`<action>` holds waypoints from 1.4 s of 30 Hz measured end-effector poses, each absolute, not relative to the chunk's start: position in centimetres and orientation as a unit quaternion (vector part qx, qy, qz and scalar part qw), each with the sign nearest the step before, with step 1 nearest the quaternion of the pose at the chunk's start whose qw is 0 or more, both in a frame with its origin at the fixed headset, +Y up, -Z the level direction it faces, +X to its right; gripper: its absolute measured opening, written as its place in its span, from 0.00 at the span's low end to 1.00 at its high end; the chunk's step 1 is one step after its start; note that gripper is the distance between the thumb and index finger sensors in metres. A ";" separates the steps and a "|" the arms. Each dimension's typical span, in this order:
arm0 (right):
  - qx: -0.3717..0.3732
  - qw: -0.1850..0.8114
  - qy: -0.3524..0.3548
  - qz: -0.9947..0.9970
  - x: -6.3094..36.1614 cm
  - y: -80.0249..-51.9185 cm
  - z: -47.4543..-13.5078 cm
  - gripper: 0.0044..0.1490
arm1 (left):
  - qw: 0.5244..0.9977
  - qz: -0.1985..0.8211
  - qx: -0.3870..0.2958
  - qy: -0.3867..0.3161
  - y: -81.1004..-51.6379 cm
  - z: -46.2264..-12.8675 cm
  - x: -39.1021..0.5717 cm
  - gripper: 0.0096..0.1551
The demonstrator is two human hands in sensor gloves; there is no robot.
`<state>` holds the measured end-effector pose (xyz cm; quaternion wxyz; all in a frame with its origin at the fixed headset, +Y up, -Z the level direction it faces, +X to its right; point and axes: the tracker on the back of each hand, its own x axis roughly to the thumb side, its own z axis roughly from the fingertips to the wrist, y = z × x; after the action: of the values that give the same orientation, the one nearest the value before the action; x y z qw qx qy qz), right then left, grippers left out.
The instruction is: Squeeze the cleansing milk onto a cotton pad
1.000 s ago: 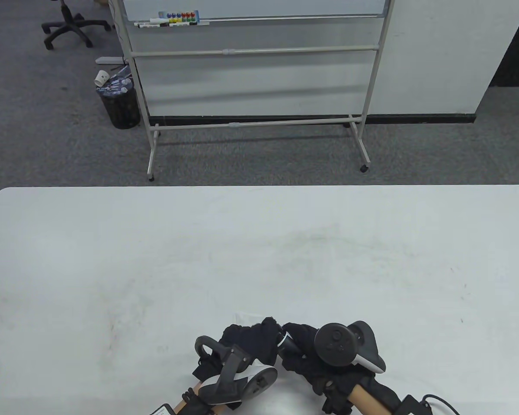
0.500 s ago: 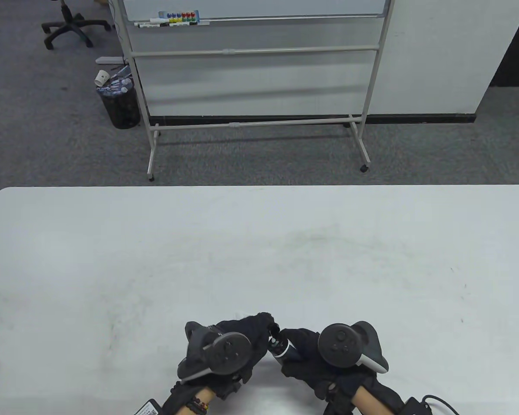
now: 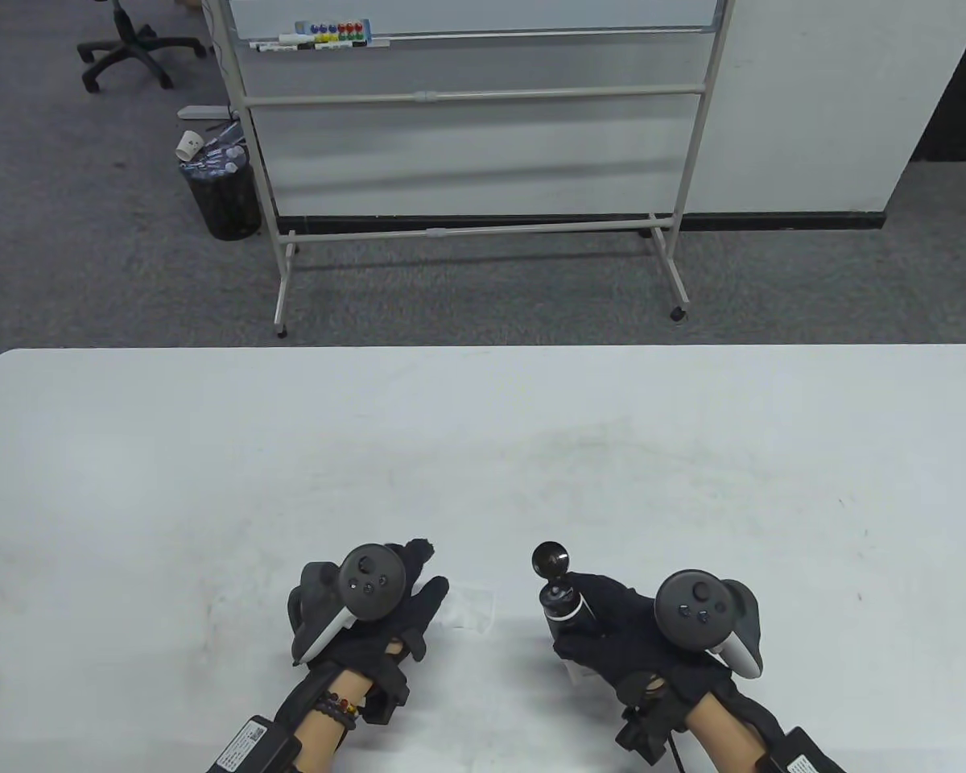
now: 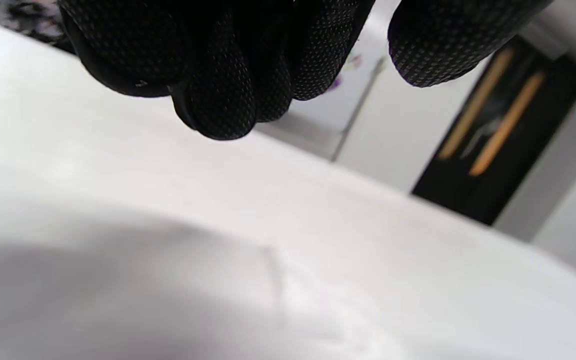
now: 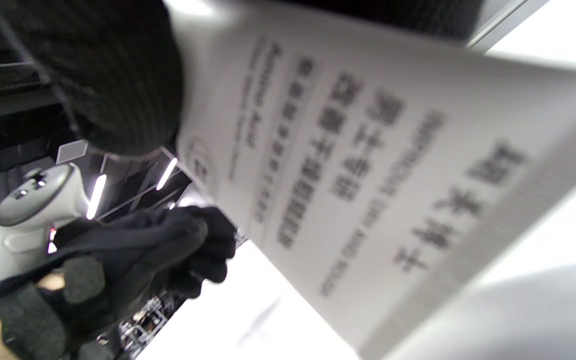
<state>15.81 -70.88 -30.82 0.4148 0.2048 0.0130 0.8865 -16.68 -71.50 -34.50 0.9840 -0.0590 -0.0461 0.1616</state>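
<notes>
White table [image 3: 483, 451] spreads beyond hands: right hand [image 3: 612, 636] grips tube [image 3: 562, 600], left hand [image 3: 386, 620] (fingers loose) touches cotton pad [image 3: 468, 605].

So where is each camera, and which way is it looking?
Table view: high up, looking down at the table and the room behind; shows both arms, the left hand by the cotton pad, the right hand holding the tube.
Left wrist view: low under the left hand, looking across the table; shows its fingers.
Right wrist view: under the right hand, very close to the tube; shows the left hand too.
Shared: the left hand appears in all three.
</notes>
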 end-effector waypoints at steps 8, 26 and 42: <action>0.193 0.399 -0.010 0.896 16.6 -70.5 -31.0 0.46 | 0.973 0.101 -0.196 0.067 -74.3 -37.9 -14.4 0.44; 0.180 0.378 -0.026 0.908 17.3 -70.5 -31.3 0.46 | 0.979 0.071 -0.190 0.025 -75.0 -38.5 -10.9 0.23; 0.239 0.276 -0.059 0.929 14.2 -69.8 -29.3 0.45 | 0.888 0.438 -0.125 -0.060 -72.5 -32.6 -14.9 0.23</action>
<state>14.21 -69.80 -29.34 0.2757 0.2391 -0.0593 0.9291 -14.90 -72.52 -32.62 0.8881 -0.1247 -0.0602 0.4384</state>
